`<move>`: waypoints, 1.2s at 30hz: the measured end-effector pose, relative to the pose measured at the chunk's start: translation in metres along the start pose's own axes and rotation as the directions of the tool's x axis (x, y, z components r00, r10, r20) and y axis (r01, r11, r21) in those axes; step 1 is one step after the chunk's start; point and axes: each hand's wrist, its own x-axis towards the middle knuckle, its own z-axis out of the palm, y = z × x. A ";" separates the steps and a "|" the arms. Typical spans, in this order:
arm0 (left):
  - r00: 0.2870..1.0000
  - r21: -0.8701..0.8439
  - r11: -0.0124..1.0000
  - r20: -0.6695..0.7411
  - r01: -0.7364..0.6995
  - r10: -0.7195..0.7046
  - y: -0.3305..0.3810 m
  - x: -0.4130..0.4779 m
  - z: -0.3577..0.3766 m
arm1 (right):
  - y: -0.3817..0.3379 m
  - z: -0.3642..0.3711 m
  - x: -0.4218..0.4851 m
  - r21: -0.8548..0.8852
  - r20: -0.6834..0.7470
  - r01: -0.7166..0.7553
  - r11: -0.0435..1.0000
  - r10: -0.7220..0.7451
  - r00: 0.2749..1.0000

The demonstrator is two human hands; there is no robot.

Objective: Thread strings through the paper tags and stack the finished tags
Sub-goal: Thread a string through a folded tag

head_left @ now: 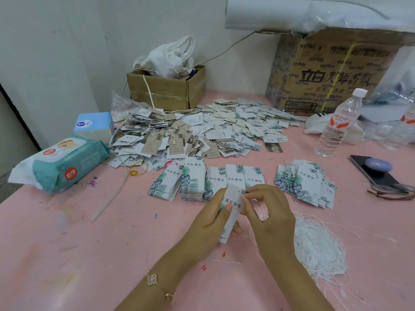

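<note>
While the left hand (208, 223) wraps its grip round a tag (232, 212), thumb pressed on the printed face, everything else sits around that tag on the pink counter (89, 254). Far to the tag's left lies a wipes pack (60, 162), with a blue tissue box (94, 125) behind it. Up and left of the tag, a yellow band (138, 169) lies just before a wide heap (202, 129) of loose tags. Behind the heap stands a small carton (166, 88) stuffed with white cloth (170, 57). Just beyond the tag, neat stacks (193, 182) of leaf-printed tags sit in a row, touching one another.

The tag itself is held above the counter, tilted, its top end leaning right. At that top end the right hand (269, 212) closes its grip, fingertips (249, 194) pinching the tag's upper corner. Whether a thread runs between them is too fine to tell.

Right of the tag and a little nearer the camera, a tangle of white strings (318, 245) lies on the counter. Beyond and right of the tag rests a fanned pile (305, 182) of tags with strings showing among them. Farther right stand a bottle (336, 126), a phone (377, 178) lying flat with a purple knob (378, 164) on it, and, at the back, a big carton (332, 70).
</note>
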 end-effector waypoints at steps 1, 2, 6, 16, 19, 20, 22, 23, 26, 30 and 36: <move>1.000 0.060 0.998 0.007 -0.026 0.025 0.000 -0.001 0.000 | 0.000 0.000 0.000 -0.018 0.002 0.007 1.000 -0.007 1.000; 0.999 0.112 0.993 0.014 -0.045 0.044 0.000 -0.001 0.000 | -0.001 0.000 0.001 -0.027 0.004 0.006 1.000 -0.006 1.000; 0.994 0.260 0.960 0.030 -0.108 0.104 0.000 -0.002 0.000 | -0.002 -0.001 0.000 -0.033 -0.002 0.010 0.999 -0.010 1.000; 0.989 0.314 0.938 0.070 -0.149 0.134 -0.003 0.000 -0.005 | -0.010 -0.004 0.006 0.270 0.103 -0.301 0.915 0.283 0.954; 0.987 0.330 0.931 0.081 -0.155 0.135 -0.004 0.001 -0.007 | -0.009 -0.004 0.010 0.476 0.242 -0.540 0.694 0.487 0.839; 0.987 0.333 0.930 0.085 -0.156 0.135 -0.004 0.001 -0.008 | -0.009 -0.005 0.011 0.492 0.278 -0.583 0.646 0.519 0.809; 0.985 0.339 0.926 0.096 -0.167 0.143 -0.005 0.001 -0.008 | -0.005 -0.005 0.013 0.504 0.329 -0.640 0.580 0.556 0.763; 0.984 0.341 0.924 0.102 -0.172 0.146 -0.006 0.001 -0.008 | -0.003 -0.004 0.013 0.508 0.347 -0.655 0.560 0.563 0.750; 0.985 0.350 0.923 0.103 -0.163 0.135 -0.006 0.001 -0.009 | -0.001 -0.003 0.011 0.486 0.405 -0.713 0.506 0.592 0.697; 0.986 0.403 0.901 0.100 -0.161 0.132 -0.008 0.002 -0.011 | 0.000 -0.002 0.010 0.519 0.473 -0.736 0.434 0.572 0.670; 0.986 0.369 0.915 0.103 -0.164 0.135 -0.008 0.003 -0.009 | -0.003 0.001 0.015 0.529 0.545 -0.749 0.399 0.517 0.660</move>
